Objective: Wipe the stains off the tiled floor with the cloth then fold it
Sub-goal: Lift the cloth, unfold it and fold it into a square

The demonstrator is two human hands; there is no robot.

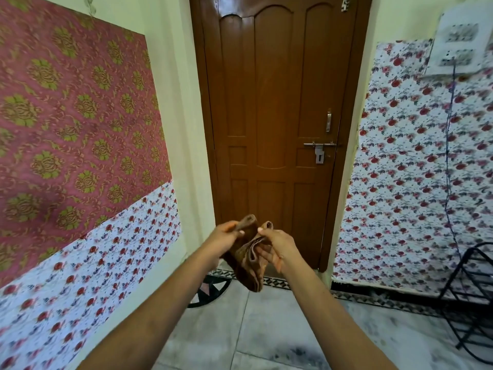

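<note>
Cloth (248, 256) held up at lower centre of frame, before brown door (274, 129), well above tiled floor (266, 329).
Left hand (226, 236) pinching upper left corner, right hand (274, 247) closed on upper right edge; brown, soft, limp and light, hanging in loose folds, probably best gripped at corners to fold flat.

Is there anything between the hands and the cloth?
No. The left hand and the right hand both already grip the brown cloth directly, holding it up in front of the door.
</note>
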